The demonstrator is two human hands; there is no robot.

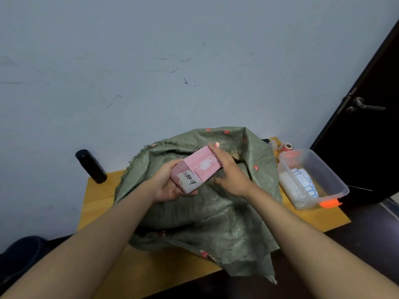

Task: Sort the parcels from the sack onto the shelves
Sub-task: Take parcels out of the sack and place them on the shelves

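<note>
A grey-green woven sack (216, 223) lies open on a yellow wooden table (99, 197), its mouth toward the wall. Above the sack's mouth I hold a pink box parcel (200, 167) with a white label reading 011 on its near end. My left hand (166, 184) grips the labelled near end from below. My right hand (228, 169) holds the far end, fingers curled along its right side. What lies inside the sack is hidden by its folds and my hands.
A black cylindrical bottle (90, 166) stands at the table's back left. A clear plastic bin (311, 180) with orange clips holds sheets of labels at the right. Small items, one a red roll (286, 147), sit behind it. A dark door (367, 126) is at the right.
</note>
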